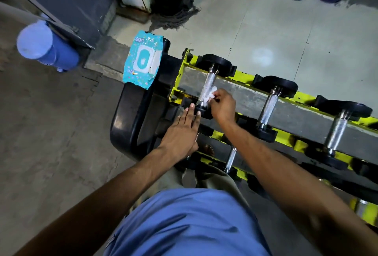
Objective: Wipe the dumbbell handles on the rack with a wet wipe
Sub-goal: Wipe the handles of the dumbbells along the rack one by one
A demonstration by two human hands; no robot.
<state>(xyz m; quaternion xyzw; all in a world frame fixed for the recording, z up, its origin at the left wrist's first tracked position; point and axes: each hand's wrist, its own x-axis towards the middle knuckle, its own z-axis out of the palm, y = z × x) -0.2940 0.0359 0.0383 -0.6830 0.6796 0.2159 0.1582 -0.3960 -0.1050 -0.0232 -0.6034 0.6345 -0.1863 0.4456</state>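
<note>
1. Nearest the camera was the person's blue shirt, leaning over the yellow rack.
2. At the left, the wipe pack lay on a black bench. A knock could probably slide it off.
3. The left hand was flat and grasped nothing, its straight fingertips on the near plate of the first dumbbell. If they slipped, the dumbbell might roll.
4. The right hand pinched the wet wipe against the first handle. Bunched so small, the wipe could miss the far side or tear on the rough metal.
5. The second handle and the third handle waited further right. The wipe might dry first.
</note>
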